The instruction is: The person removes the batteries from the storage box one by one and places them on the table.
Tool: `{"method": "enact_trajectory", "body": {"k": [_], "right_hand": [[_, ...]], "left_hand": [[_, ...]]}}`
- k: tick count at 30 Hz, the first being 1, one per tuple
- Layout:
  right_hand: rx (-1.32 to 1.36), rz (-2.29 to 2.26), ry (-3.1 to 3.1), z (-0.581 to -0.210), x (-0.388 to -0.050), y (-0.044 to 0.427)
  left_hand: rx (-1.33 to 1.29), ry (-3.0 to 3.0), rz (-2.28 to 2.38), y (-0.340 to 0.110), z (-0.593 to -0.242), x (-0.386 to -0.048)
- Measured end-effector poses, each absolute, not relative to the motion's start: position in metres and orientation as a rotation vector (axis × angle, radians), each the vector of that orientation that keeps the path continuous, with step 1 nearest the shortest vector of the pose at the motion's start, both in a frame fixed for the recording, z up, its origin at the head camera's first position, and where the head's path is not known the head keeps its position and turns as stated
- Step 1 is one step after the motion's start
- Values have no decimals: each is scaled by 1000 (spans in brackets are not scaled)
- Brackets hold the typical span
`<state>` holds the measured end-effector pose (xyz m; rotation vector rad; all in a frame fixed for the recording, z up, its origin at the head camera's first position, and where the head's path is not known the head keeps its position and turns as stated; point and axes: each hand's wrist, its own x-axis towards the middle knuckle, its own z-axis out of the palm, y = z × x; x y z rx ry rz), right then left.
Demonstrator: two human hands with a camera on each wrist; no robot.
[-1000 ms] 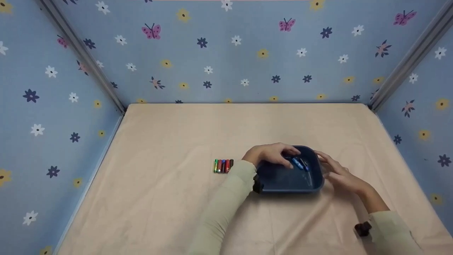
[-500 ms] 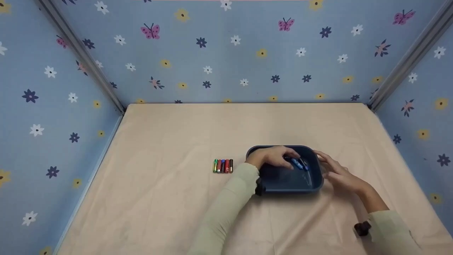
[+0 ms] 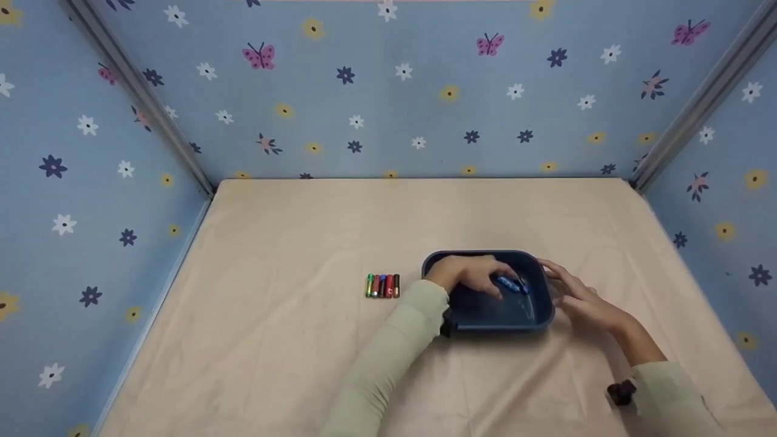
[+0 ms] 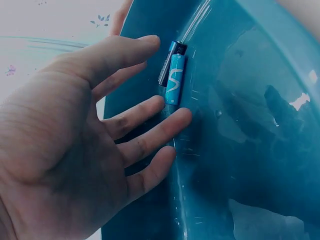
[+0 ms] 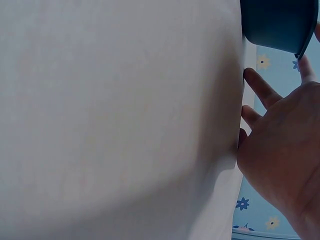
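Observation:
Inside the dark blue bin [image 3: 498, 328] my left hand [image 3: 476, 273] hovers with spread, relaxed fingers, holding nothing. Blue batteries [image 3: 508, 283] lie at the bin's right side, just past its fingertips. In the left wrist view a light blue battery [image 4: 175, 80] and a darker battery [image 4: 164, 70] lie side by side on the bin floor, near the fingers of the left hand [image 4: 100, 120]. At the bin's right wall, my right hand [image 3: 586, 303] has its fingers extended against the rim; in the right wrist view this hand [image 5: 285, 135] has some fingertips at the cloth.
Several batteries [image 3: 382, 286], green, red, blue and black, stand in a row on the beige cloth [image 3: 273, 273] left of the bin. Walls with flowers and butterflies [image 3: 388, 91] enclose the back and sides. A black device [image 3: 621, 393] is beside the right sleeve.
My left hand has moved slightly right and nearer me inside the bin, showing more of the bin's left rim. The right hand has stayed where it was.

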<state>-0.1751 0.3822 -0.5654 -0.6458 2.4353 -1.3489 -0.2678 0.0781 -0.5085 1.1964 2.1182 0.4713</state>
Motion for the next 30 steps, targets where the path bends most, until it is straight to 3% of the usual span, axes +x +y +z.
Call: {"method": "enact_trajectory", "body": {"k": [16, 30], "right_hand": [[-603, -1400, 2393, -566, -173, 381], [-553, -1366, 2425, -565, -174, 382]], "left_hand": [[1031, 2064, 770, 71, -528, -270], [1044, 1957, 595, 78, -507, -282]]}}
